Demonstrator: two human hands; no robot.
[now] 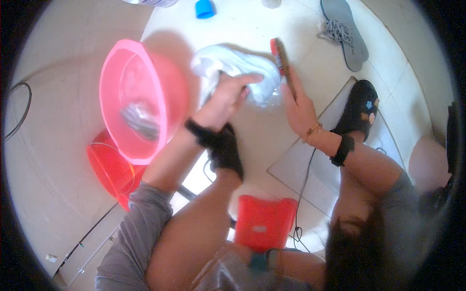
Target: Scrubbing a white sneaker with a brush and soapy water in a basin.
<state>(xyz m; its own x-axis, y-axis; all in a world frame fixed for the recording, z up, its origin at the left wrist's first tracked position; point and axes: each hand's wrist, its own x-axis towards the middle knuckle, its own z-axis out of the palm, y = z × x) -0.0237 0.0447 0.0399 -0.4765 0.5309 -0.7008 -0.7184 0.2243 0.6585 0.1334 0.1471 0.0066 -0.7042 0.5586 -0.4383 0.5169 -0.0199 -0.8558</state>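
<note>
A wet white and pale blue shoe (250, 63), blurred in outline, lies on the floor ahead of me with bubbles at its right end. My left hand (230, 94) grips its near left part, the thumb side toward the right. In my right hand (300, 109) is a scrubbing brush (280, 58) with red and white bristles, held upright just right of the shoe. The brush's bristles face the shoe; whether they touch it I cannot tell.
A pink basin (182, 92) tilts at the left with a greyish thing inside, against a red bucket (109, 167). Grey insoles (358, 46) with grey laces (336, 31) lie far right. A blue cap (204, 8) sits at the back, a red stool (266, 218) near me. A cable (305, 186) crosses the floor.
</note>
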